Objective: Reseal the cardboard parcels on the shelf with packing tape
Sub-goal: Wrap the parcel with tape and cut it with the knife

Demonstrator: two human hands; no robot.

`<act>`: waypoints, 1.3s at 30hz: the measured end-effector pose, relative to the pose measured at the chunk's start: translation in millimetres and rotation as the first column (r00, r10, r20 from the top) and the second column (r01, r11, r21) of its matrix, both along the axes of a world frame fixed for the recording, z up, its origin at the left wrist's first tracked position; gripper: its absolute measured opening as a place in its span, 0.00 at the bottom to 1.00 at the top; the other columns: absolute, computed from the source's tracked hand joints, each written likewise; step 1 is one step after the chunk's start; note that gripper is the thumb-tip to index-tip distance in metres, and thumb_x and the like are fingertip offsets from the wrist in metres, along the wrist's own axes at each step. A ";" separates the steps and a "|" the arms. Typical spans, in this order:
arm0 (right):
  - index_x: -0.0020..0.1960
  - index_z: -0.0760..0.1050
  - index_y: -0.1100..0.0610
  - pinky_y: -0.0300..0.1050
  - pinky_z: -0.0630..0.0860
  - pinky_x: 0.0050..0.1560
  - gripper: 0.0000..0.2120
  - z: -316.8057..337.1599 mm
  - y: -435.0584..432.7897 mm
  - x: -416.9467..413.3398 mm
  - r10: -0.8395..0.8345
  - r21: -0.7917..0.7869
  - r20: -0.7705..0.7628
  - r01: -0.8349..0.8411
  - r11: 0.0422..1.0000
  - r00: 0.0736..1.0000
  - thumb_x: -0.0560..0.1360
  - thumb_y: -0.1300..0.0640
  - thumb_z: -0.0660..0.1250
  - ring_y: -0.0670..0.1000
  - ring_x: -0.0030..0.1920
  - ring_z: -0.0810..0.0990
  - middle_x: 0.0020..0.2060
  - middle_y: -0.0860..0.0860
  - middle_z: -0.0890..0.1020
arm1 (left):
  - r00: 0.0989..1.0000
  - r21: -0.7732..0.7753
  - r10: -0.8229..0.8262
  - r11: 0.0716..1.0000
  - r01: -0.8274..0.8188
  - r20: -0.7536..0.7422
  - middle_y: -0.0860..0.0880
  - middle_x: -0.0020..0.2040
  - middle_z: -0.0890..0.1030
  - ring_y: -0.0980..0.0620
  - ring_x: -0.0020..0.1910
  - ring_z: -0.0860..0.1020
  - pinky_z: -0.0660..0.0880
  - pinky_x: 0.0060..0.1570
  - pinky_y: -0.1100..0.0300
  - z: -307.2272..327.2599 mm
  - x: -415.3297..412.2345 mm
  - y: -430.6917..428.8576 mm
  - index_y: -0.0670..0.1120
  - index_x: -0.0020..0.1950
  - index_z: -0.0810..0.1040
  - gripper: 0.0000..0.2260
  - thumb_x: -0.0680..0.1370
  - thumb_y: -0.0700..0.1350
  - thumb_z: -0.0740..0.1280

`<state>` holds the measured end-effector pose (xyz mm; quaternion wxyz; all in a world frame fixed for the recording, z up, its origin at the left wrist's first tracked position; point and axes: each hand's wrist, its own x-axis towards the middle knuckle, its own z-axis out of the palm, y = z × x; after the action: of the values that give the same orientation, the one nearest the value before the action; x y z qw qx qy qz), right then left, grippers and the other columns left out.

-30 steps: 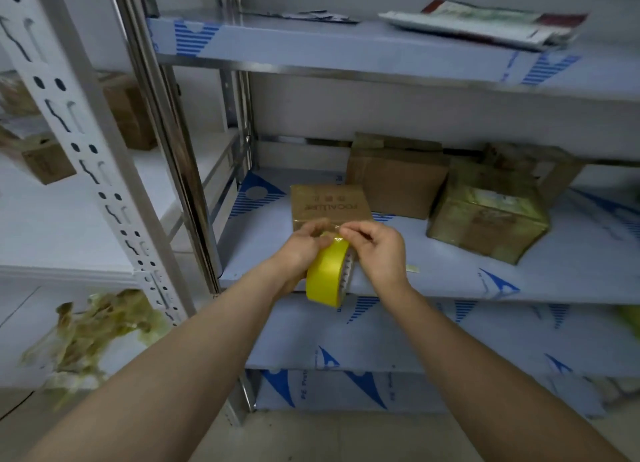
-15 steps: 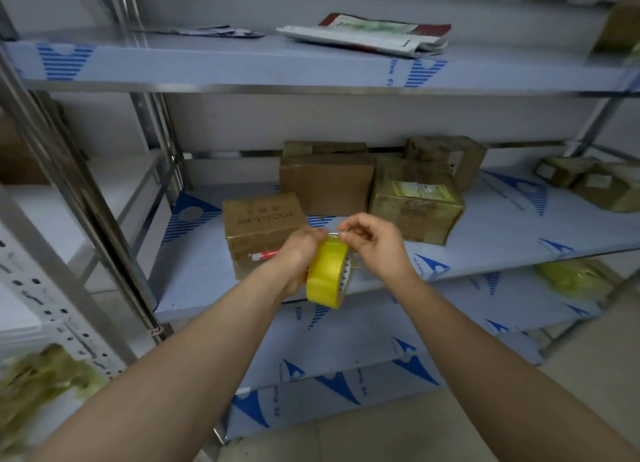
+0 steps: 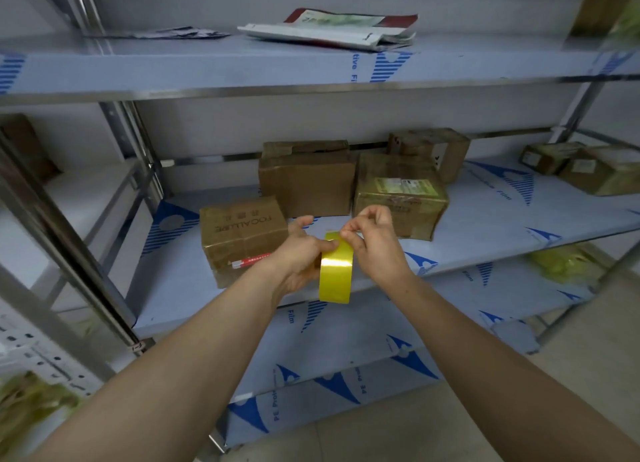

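Observation:
A yellow roll of packing tape is held upright in front of the middle shelf. My left hand grips the roll from its left side. My right hand pinches the tape's top edge with thumb and forefinger. Just left of my hands a small cardboard parcel with printed letters and a red-white label sits near the shelf's front. Behind it stand a plain brown parcel, a taped parcel with a white label, and a third parcel at the back.
Two more parcels lie at the shelf's far right. Magazines rest on the upper shelf. Steel uprights stand to the left. Crumpled yellowish tape lies on the lower shelf, more at the bottom left.
The view has swung right, so the parcels now sit more to the left and centre. My hands stay on the roll; the right fingers have lifted slightly at the tape's top edge.

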<state>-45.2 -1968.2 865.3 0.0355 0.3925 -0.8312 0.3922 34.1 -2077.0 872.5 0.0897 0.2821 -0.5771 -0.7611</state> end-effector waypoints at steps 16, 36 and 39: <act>0.48 0.82 0.66 0.41 0.76 0.53 0.07 -8.4 27.4 -63.3 0.032 -0.205 0.342 0.041 0.978 0.939 0.72 0.63 0.72 0.49 0.48 0.76 0.42 0.48 0.74 | 0.998 -0.232 -0.039 0.972 0.048 0.045 0.46 0.38 0.76 0.51 0.34 0.73 0.72 0.35 0.60 -5.3 -54.4 33.0 0.47 0.45 0.73 0.06 0.82 0.45 0.61; 0.75 0.59 0.54 0.49 0.70 0.62 0.27 -30.1 36.6 -95.0 0.108 0.738 -0.065 -0.025 0.674 0.992 0.78 0.53 0.63 0.58 0.67 0.70 0.69 0.55 0.70 | 0.939 -0.548 0.315 0.814 -0.192 0.139 0.41 0.66 0.74 0.42 0.64 0.74 0.70 0.65 0.48 -8.2 -97.6 8.9 0.41 0.71 0.69 0.17 0.82 0.44 0.57; 0.75 0.61 0.53 0.50 0.66 0.67 0.25 -37.9 25.0 -88.8 0.182 0.810 -0.186 0.046 0.585 0.966 0.79 0.57 0.60 0.59 0.66 0.71 0.66 0.55 0.74 | 0.905 -0.559 0.417 0.772 -0.302 0.087 0.43 0.63 0.77 0.43 0.61 0.76 0.71 0.64 0.49 -9.9 -87.4 0.8 0.42 0.66 0.73 0.15 0.82 0.44 0.58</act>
<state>-134.0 -1943.2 827.4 -0.0577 0.4432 -0.8910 -0.0797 -53.3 -2076.2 862.5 0.2486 0.4289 -0.7062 -0.5056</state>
